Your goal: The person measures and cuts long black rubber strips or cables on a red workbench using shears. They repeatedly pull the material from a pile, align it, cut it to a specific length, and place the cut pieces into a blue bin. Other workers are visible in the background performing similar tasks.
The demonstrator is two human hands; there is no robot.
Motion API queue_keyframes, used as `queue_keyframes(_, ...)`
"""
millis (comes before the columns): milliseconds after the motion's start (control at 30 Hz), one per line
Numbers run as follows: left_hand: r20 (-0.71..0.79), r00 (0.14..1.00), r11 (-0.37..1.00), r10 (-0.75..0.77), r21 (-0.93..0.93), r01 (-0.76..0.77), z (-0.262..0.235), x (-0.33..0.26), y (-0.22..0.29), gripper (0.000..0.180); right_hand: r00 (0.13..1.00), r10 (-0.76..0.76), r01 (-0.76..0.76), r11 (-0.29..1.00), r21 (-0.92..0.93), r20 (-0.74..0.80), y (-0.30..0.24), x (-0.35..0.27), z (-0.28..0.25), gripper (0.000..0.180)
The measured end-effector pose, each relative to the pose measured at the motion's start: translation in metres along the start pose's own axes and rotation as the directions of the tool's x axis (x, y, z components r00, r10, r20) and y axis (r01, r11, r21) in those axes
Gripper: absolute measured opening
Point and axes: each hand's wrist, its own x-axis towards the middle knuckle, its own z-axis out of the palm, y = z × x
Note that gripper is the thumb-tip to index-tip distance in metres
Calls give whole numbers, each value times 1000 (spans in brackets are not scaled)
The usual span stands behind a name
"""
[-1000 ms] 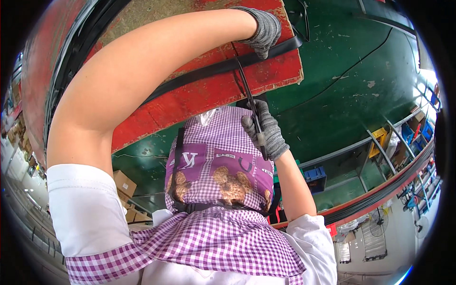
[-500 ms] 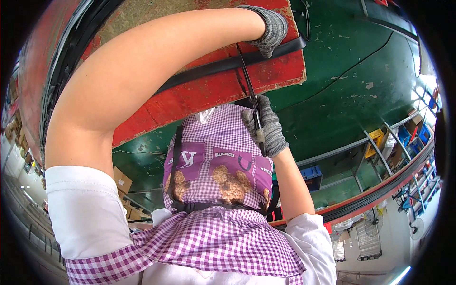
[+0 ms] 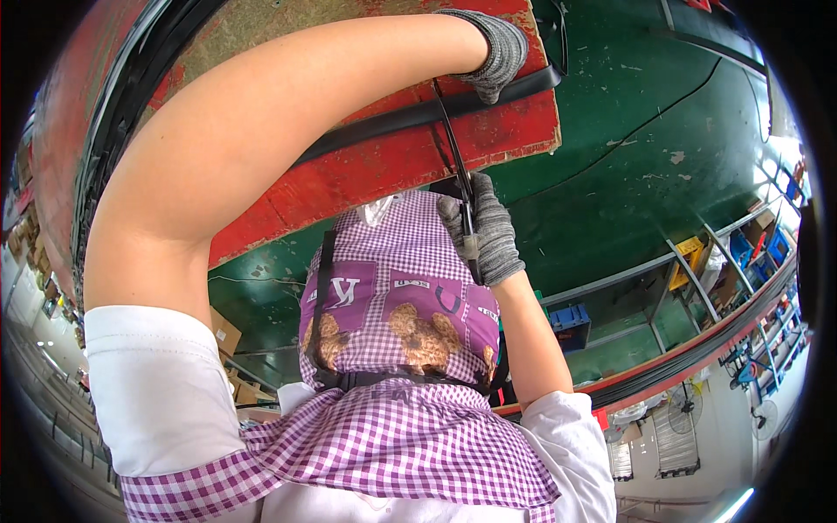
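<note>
A long, flat black strip (image 3: 392, 129) lies along the red wooden bench (image 3: 514, 131), near its front edge. My left arm reaches across above it. My left hand (image 3: 501, 54), in a grey knit glove, is closed at the strip near the bench's right corner; its far fingers are hidden. Below the bench edge, my gloved right hand (image 3: 490, 231) is wrapped round a long, thin dark piece (image 3: 457, 157), with the thumb on its near side. That piece runs up across the bench front and over the flat strip. Whether it is a tool or a narrow strip I cannot tell.
Bundled black strips (image 3: 113, 131) hang along the bench's left side. Beyond the green floor (image 3: 610, 166), a metal rack (image 3: 628, 301) holds a blue crate (image 3: 571, 324) and a yellow crate (image 3: 687, 261). My purple checked apron (image 3: 392, 231) is close below the bench edge.
My right hand has shifted slightly up and to the left with the thin dark piece. The left hand and the flat strip look unmoved.
</note>
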Motion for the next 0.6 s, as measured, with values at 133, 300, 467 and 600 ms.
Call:
queue_keyframes(133, 0, 1000, 1000, 3, 19, -3, 0, 0, 1, 43, 994, -81, 77, 995, -60, -77, 5, -2, 6, 63)
queue_keyframes(300, 8, 1000, 999, -1, 37, 1, -1, 0, 2, 45, 999, -45, 45, 999, -2, -18, 5, -3, 6, 65)
queue_keyframes(467, 17, 1000, 998, -6, 61, 5, -2, 1, 4, 46, 999, -45, 45, 999, 21, -21, 11, 0, 5, 64)
queue_keyframes(600, 21, 1000, 997, -14, 76, 13, -4, -1, 4, 47, 998, -67, 67, 997, 36, -2, 12, 1, 2, 61)
